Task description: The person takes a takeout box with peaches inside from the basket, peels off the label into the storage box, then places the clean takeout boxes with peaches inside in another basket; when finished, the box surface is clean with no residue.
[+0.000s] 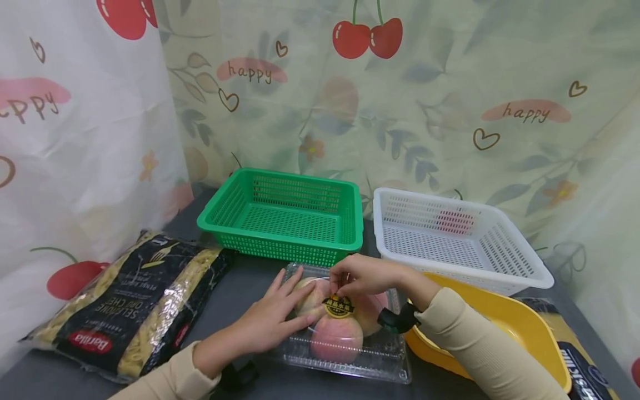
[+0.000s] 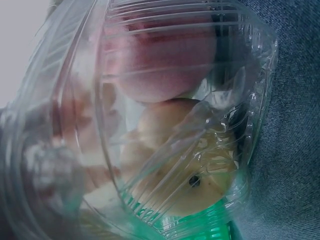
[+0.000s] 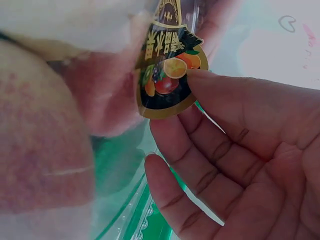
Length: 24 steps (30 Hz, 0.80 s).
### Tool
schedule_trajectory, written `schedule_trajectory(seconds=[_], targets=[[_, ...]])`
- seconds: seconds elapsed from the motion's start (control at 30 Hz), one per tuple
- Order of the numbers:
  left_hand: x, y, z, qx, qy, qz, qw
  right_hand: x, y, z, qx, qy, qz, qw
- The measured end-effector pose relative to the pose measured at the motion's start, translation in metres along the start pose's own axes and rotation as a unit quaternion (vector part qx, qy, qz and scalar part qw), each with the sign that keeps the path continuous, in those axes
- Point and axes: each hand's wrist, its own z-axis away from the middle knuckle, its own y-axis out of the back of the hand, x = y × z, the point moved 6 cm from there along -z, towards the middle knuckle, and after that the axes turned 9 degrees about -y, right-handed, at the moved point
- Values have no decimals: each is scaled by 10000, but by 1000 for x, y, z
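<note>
A clear plastic clamshell box (image 1: 395,366) holding several pinkish peaches (image 1: 336,343) sits on the dark table. My left hand (image 1: 267,319) rests on the left side of its lid with fingers spread. A black and gold sticker (image 1: 338,308) with printed fruit is on the lid. With thumb and fingers, my right hand (image 1: 367,275) pinches the sticker's edge; the right wrist view shows the thumb (image 3: 225,95) on the printed face, and that edge stands up from the plastic. In the left wrist view, peaches (image 2: 165,60) show through the box's ribbed side; the left fingers are not clear there.
A green basket (image 1: 285,244) and a white basket (image 1: 465,261) stand behind the box. At right is a yellow basin (image 1: 520,322), partly under my right forearm, with a dark package (image 1: 582,366) beside it. A pasta bag (image 1: 130,305) lies at left.
</note>
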Motion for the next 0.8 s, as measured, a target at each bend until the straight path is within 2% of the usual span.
schedule_trajectory(seconds=[0.13,0.43,0.8], targets=[[0,0,0,6,-13,6,10000,0,0,2,-32,-136,-139,9998],[0,0,0,16,8,12,10000,1,0,7,-18,-161,-256,9995],[0,0,1,39,-30,14,10000,-2,1,13,17,-21,-312,9995]])
